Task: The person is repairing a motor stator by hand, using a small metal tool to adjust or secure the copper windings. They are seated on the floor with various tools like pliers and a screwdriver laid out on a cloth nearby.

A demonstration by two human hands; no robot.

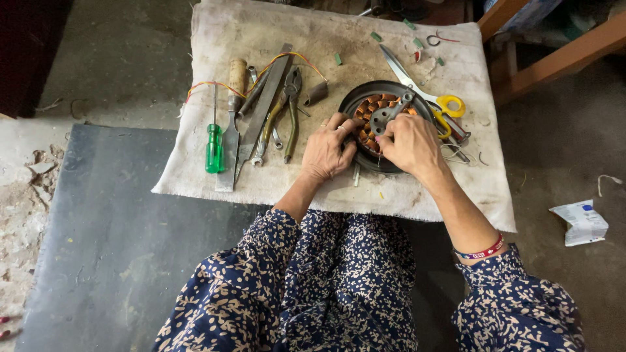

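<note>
Currently, working from the lap outward:

Lap: sitting low in a dark blue flowered garment, knees drawn up under the near edge of the cloth (pixel 195 176); a red band circling the right wrist.

Left hand (pixel 329 151): resting on the near left rim of the motor stator (pixel 385 124), fingers curled over the edge and pressing down on the copper coils, ringed fingers showing; bracing rather than gripping anything loose.

Right hand (pixel 409 142): lying on the near right part of the stator, fingertips pinched together over the windings close beside the left hand; whatever is being pinched is too small to make out.

Stator: lying flat on the cloth-covered surface, right of centre, in a dark round housing, with a grey metal bracket (pixel 390 112) across its middle.

Progress: looking partly done, judging by many orange-brown coils already sitting in their slots; near side hidden under both hands, so cannot tell how much is remaining.

Left of the hands: lying idle, a green-handled screwdriver (pixel 213 147), a wooden-handled chisel (pixel 231 124), a flat file (pixel 261 107) and pliers (pixel 287 111).

Farther off: yellow-handled scissors (pixel 424 91) touching the housing's far right; green snippets (pixel 377 37) scattered near the far edge.
</note>
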